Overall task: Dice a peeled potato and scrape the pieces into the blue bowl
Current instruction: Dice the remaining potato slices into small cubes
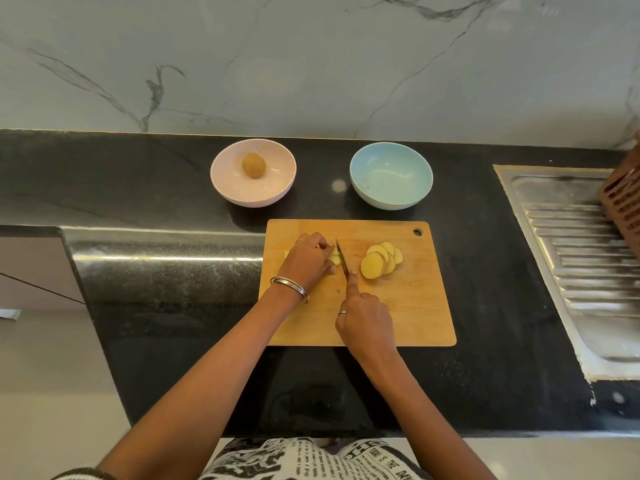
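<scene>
On the wooden cutting board (408, 306) my left hand (308, 259) presses down on the rest of a peeled potato (334, 258), which is mostly hidden under my fingers. My right hand (365, 318) grips a knife (342, 258), index finger laid along its spine, with the blade standing right beside the potato. Several round yellow potato slices (381, 259) lie fanned out on the board to the right of the blade. The blue bowl (391, 174) stands beyond the board at the right and holds nothing.
A pink bowl (253, 172) with one whole brown potato (254, 164) sits beyond the board at the left. A steel sink drainboard (575, 251) runs along the right, with a brown perforated basket (623, 202) at its far edge. Black countertop surrounds the board.
</scene>
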